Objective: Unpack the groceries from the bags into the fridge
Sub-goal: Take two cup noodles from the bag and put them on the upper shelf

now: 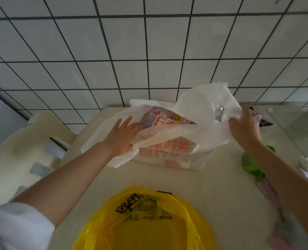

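Two bags lay on the worktop [221, 186], and both appeared unemptied, so the task was judged to be at an early stage. Nearest the person, a yellow bag [142, 221] with black print sat at the worktop's front edge; its contents could not be made out. To its right lay a green item [251, 165] and some pale purple packaging [268, 192], their identity unclear. Farther back stood a white bag [169, 141] with red lettering, its mouth being spread. The left hand [121, 136] rested against the bag's left rim with fingers straight and spread, its grip open and holding nothing. The right hand [245, 129] had its grip closed on the bag's right handle, pinching the thin plastic and drawing it outward. Inside the opening, packaged groceries [158, 118] with red and white labels were visible, none yet lifted out. Behind the worktop rose a tiled wall [149, 51]. The fridge was not in view. Remaining work, as judged here: removing the items from both bags and carrying them to the fridge.
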